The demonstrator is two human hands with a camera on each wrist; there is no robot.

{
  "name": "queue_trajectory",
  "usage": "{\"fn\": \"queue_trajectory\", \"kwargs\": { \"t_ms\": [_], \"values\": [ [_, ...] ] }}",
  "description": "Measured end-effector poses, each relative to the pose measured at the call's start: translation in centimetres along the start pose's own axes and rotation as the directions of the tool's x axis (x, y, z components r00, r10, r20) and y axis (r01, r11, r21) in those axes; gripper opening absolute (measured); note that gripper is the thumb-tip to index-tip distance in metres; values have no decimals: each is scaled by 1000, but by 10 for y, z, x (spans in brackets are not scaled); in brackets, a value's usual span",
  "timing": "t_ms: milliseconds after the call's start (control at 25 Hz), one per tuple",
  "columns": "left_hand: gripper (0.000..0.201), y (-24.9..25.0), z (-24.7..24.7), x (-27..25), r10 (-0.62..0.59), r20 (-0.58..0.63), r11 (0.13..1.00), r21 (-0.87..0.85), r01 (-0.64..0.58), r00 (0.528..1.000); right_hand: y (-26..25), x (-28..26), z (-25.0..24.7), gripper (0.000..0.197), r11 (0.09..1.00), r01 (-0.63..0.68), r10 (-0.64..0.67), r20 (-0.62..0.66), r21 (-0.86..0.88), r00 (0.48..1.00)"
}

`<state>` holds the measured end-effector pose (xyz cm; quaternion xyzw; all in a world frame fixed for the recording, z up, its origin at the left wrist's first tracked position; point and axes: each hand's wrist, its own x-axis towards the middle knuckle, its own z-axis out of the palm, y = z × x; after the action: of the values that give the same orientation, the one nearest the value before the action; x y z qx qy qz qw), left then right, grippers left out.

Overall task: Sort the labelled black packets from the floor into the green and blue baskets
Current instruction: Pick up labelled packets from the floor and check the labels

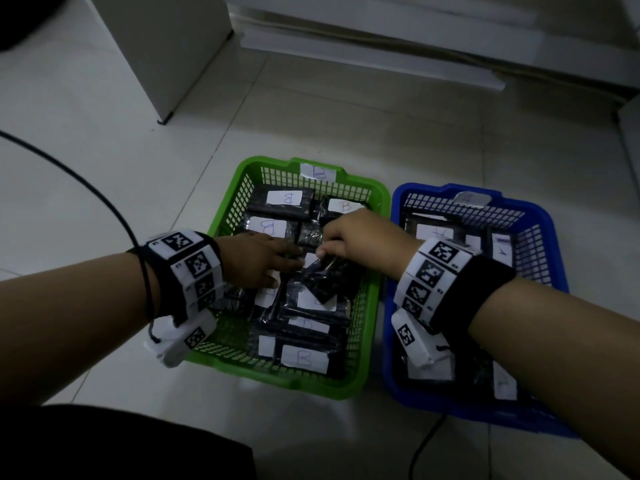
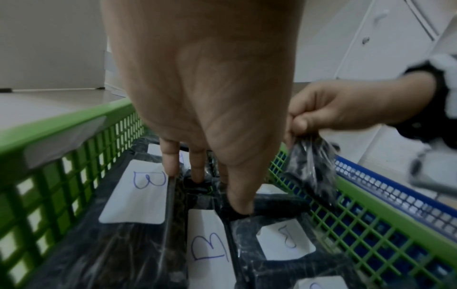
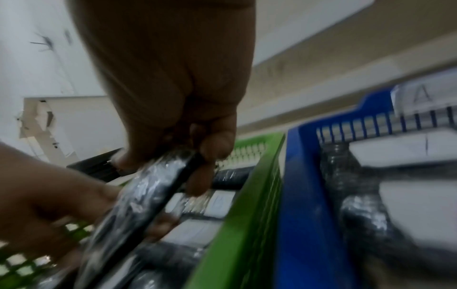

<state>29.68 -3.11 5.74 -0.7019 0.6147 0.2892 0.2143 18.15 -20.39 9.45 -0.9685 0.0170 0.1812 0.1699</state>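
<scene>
Black packet [image 1: 325, 278] tilted above B-labelled packets [image 1: 304, 358] in green basket [image 1: 228, 209], blue basket [image 1: 540, 220] beside

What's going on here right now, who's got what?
A person is sorting black packets into two baskets. The right hand pinches one black packet by its top edge, dangling it over the green basket, which is tagged B and packed with B-labelled packets. The left hand reaches in, straight fingers touching the packets there. The blue basket, tagged A, sits right beside it, also holding packets.
</scene>
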Motion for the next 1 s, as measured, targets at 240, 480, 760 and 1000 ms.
{"fn": "queue_trajectory", "kwargs": {
  "t_ms": [240, 480, 760, 1000],
  "values": [
    [21, -4, -4, -19, 9, -280, 945, -311, -99, 960, -18, -1, 47, 20, 992, -100, 99, 26, 77, 995],
    [37, 15, 6, -27, 134, 59, 917, -386, -101, 989, -37, -11, 51, 26, 998, -3, -4, 115, 60, 993],
    [34, 15, 21, -24, 98, 35, 919, -387, -77, 995, -49, -15, 62, 29, 992, 54, -97, 402, 117, 910],
    [29, 2, 9, -33, 4, -1, 938, -347, -4, 1000, -37, -5, 35, 24, 946, -74, -68, 417, 316, 906]
  ]
}}
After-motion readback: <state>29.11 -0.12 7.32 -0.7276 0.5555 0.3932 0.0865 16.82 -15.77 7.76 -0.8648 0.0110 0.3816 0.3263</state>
